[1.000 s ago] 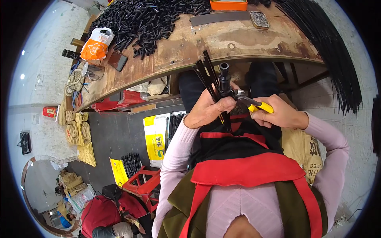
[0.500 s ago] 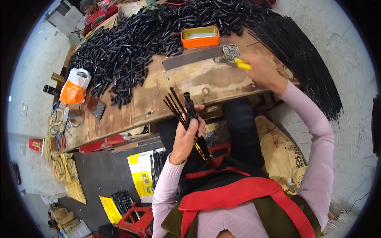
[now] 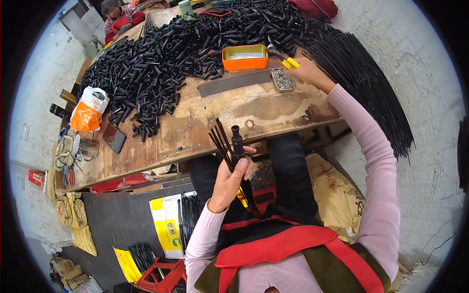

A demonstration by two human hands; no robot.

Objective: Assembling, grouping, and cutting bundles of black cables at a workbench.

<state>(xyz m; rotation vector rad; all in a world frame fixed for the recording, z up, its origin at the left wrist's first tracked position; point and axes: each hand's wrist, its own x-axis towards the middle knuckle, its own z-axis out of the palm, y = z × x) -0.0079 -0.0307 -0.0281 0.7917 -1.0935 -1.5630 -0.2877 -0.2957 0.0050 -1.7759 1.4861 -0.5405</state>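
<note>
My left hand, in front of the table's near edge, is closed around a bundle of thin black rods and a black tubular fitting that stands upright at the thumb. The rods' lower ends hang toward my lap. Over the right part of the table, my right hand is wrapped round a yellow-handled metal tool, its kind unclear. The tool's metal end points away to the left, beside an orange rectangular tin. Just below the tool sits a small clear box of tiny metal pieces.
A large heap of black tubular pieces covers the table's far side. Long black rods fan out at right. A flat metal strip, phone and plastic bag lie on the wooden table. Another person sits far left.
My right hand and the tool have moved away from me, from beside the small box to beyond it near the orange tin. My left hand keeps its hold; the view has shifted slightly.
</note>
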